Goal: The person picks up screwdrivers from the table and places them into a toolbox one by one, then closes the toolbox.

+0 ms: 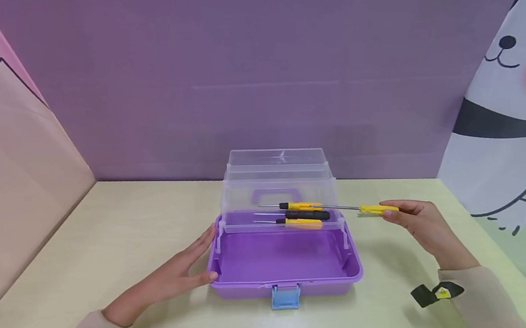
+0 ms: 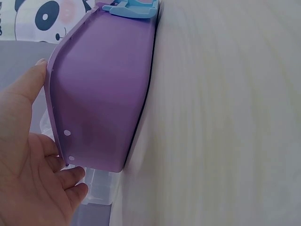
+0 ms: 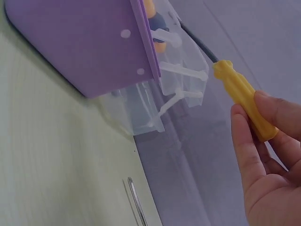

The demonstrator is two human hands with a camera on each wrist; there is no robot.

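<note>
In front of you, a purple backdrop [image 1: 271, 80] rises behind the pale tabletop [image 1: 143, 221]; a panda print [image 1: 510, 114] is cut off at the right. Your purple box [image 1: 327, 288] stands open, its clear upper part [image 1: 277, 160] raised at the back, slightly blurring what lies behind it. Your left hand [image 1: 179, 269] rests against the box's left side, fingers loosely extended, thumb on the rim. Your right hand [image 1: 421, 224] pinches the handle of a yellow screwdriver [image 1: 372, 210] beside the clear part; its tip is hard to make out against three screwdrivers [image 1: 307, 215] lying there, and you cannot tell whether they touch. The blue latch [image 1: 285, 297] hangs in front. A thin metal rod [image 3: 136, 202] on the tabletop is cut off in the right wrist view.
</note>
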